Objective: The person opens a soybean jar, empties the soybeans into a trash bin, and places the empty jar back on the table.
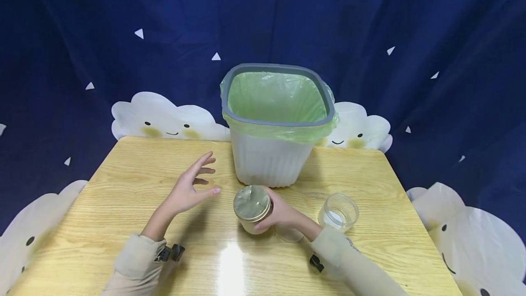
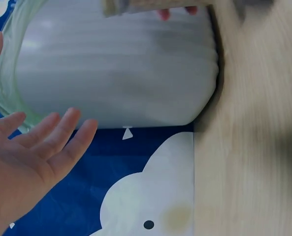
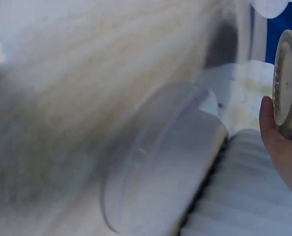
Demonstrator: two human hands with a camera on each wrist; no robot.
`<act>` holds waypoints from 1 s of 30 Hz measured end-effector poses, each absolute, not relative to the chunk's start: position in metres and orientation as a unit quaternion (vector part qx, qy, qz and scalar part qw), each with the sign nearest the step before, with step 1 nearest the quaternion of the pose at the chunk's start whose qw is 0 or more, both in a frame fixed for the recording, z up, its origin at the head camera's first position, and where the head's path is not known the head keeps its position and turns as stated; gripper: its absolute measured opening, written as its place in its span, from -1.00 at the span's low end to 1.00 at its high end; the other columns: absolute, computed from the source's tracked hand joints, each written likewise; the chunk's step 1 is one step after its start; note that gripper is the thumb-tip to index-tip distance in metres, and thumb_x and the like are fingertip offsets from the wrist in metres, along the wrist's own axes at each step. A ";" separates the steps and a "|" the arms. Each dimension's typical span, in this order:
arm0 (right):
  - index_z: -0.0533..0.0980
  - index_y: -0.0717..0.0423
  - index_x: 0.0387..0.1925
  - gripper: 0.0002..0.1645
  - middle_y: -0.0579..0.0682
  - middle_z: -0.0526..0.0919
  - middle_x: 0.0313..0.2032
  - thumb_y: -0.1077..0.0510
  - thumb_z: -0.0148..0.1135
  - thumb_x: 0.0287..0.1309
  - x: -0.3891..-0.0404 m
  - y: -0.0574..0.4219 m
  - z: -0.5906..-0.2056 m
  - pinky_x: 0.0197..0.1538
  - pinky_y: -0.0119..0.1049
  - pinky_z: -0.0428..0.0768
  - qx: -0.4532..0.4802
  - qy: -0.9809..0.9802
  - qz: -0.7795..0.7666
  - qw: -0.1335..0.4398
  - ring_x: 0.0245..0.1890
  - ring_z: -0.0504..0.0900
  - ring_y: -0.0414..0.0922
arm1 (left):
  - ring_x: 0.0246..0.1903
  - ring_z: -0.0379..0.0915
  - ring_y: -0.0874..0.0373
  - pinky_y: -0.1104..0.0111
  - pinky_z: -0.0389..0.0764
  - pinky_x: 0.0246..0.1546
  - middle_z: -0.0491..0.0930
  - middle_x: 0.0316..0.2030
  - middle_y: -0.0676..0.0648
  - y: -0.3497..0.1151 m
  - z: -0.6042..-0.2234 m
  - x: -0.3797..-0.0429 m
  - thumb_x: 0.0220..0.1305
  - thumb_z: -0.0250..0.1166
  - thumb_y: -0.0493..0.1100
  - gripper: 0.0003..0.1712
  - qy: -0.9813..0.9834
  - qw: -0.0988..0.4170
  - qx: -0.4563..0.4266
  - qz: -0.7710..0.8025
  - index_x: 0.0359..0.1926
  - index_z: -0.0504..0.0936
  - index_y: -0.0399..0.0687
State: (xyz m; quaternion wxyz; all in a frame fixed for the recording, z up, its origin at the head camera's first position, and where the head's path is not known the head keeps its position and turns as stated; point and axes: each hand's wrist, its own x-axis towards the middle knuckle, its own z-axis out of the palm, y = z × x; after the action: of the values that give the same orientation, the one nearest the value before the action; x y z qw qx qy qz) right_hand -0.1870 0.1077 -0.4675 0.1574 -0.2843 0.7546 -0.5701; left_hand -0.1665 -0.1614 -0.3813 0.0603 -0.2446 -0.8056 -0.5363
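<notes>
My right hand [image 1: 281, 209] grips a jar [image 1: 251, 209] with a crumpled gold-coloured top, holding it in front of the bin. In the right wrist view the jar [image 3: 288, 83] is tilted, and small beige pieces show through its clear wall. To the left of the jar, my left hand [image 1: 189, 191] is held in the air with fingers spread and nothing in it. The left wrist view also shows that hand [image 2: 32, 157], palm visible, beside the white bin. Partly under my right wrist lies a clear round lid [image 1: 289, 233].
A white bin [image 1: 267, 159] with a grey rim and green liner stands at the back of the wooden table [image 1: 164, 168]. A clear, open-topped jar [image 1: 339, 211] stands right of my right forearm. Behind hangs a dark blue curtain [image 1: 176, 22] with white clouds.
</notes>
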 end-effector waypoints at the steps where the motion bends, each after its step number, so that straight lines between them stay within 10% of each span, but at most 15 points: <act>1: 0.18 0.19 0.24 0.18 0.11 0.41 0.10 0.33 0.57 -0.58 -0.187 0.110 -0.466 0.19 -0.10 0.25 -0.286 0.758 -0.567 0.151 0.09 0.38 0.00 | 0.01 0.33 -0.30 -0.06 0.45 -0.15 0.25 0.16 -0.39 -0.159 -0.379 -0.164 -0.05 0.35 -0.44 -0.06 -0.802 0.058 -0.252 -0.538 0.34 0.05 -0.30; 21: 0.25 0.19 0.17 0.15 0.06 0.49 0.00 0.09 0.62 -0.61 -0.186 0.121 -0.439 0.01 -0.16 0.44 -0.370 0.819 -0.431 0.081 -0.04 0.49 -0.02 | -0.04 0.36 -0.21 0.12 0.53 -0.19 0.29 0.14 -0.34 -0.117 -0.397 -0.148 -0.19 0.45 -0.39 -0.14 -0.769 0.027 -0.346 -0.536 0.20 0.27 -0.42; 30: 0.27 0.21 0.15 0.11 -0.01 0.53 -0.08 -0.01 0.58 -0.56 -0.183 0.114 -0.433 -0.12 -0.27 0.51 -0.356 0.853 -0.377 0.064 -0.15 0.53 -0.10 | 0.07 0.29 0.00 0.27 0.53 -0.21 0.26 0.18 -0.09 -0.108 -0.438 -0.161 -0.29 0.55 -0.07 0.07 -0.803 0.034 -0.360 -0.474 0.30 0.24 -0.07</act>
State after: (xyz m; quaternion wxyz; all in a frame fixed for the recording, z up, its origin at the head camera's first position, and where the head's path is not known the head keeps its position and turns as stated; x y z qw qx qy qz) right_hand -0.1829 0.1137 -0.4330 0.0637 -0.3559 0.8528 -0.3769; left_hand -0.1613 -0.1084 -0.4377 0.0344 -0.3601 -0.8026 -0.4744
